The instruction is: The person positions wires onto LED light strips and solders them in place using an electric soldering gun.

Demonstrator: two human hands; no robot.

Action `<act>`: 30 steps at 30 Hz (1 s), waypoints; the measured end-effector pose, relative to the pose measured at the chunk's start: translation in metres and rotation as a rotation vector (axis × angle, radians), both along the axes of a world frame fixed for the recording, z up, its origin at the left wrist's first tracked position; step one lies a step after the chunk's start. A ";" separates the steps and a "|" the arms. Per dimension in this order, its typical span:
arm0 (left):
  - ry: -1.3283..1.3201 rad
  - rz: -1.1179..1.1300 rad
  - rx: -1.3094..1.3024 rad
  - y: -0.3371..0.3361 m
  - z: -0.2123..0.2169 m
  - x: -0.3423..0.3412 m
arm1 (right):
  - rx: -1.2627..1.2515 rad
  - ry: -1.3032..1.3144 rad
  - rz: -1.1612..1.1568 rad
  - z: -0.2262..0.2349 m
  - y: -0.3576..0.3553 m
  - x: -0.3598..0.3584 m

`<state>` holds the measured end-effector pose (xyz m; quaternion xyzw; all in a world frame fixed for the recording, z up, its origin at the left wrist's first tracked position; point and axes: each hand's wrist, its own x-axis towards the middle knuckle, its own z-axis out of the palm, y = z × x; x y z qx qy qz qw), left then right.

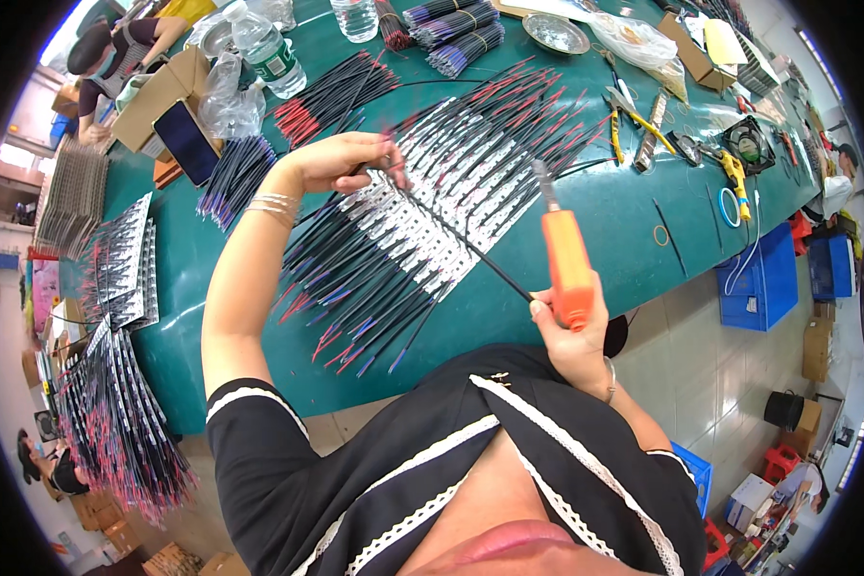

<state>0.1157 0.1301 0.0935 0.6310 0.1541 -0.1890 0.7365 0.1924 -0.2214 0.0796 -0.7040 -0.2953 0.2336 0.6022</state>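
Note:
My left hand [350, 163] is raised over the far left part of a white board panel [432, 235], its blurred fingertips closed around one end of a thin black cable [470, 248]. The cable slants across the panel to my right hand [574, 331], where its other end lies by the thumb. That same right hand grips an orange-handled tool [568, 264] with a narrow metal tip pointing away from me; its exact kind is unclear. Rows of black wires with red and blue ends [355, 312] stick out from both sides of the panel.
Bundled wires [461, 38], a water bottle [264, 53], a phone [186, 141] and a metal dish [556, 35] lie farther back on the green table [595, 245]. Pliers [616, 134] and a yellow glue gun [733, 178] are at right. Wired panels [120, 403] hang over the left edge.

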 end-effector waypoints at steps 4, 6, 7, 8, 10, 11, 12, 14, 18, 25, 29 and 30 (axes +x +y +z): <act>0.079 0.011 0.077 -0.003 -0.005 -0.041 | -0.036 -0.269 0.217 0.001 0.010 -0.006; 0.153 0.105 0.064 -0.010 -0.016 -0.062 | -0.094 -0.394 0.269 -0.008 0.015 -0.009; 0.157 0.118 0.066 -0.012 -0.016 -0.070 | -0.127 -0.438 0.296 -0.010 0.017 -0.010; 0.161 0.159 0.089 -0.015 -0.014 -0.077 | -0.120 -0.435 0.308 -0.011 0.018 -0.011; 0.158 0.202 0.195 -0.022 -0.005 -0.088 | -0.150 -0.509 0.347 -0.012 0.018 -0.012; 0.162 0.221 0.196 -0.028 0.003 -0.095 | -0.142 -0.509 0.365 -0.011 0.018 -0.013; 0.127 0.312 0.362 -0.039 0.015 -0.101 | -0.122 -0.477 0.350 -0.009 0.019 -0.012; 0.046 0.458 0.616 -0.064 0.044 -0.099 | -0.110 -0.447 0.326 -0.007 0.016 -0.008; -0.478 0.759 0.526 -0.165 0.097 -0.076 | -0.026 -0.308 0.183 -0.002 0.010 0.012; -0.765 0.716 0.459 -0.243 0.048 0.021 | 0.015 -0.257 -0.125 -0.010 -0.019 0.072; -0.698 1.154 0.740 -0.177 -0.014 0.046 | -0.064 -0.587 -0.446 -0.018 -0.046 0.136; -0.673 1.291 0.872 -0.155 -0.031 0.041 | -0.111 -0.802 -0.517 -0.015 -0.050 0.148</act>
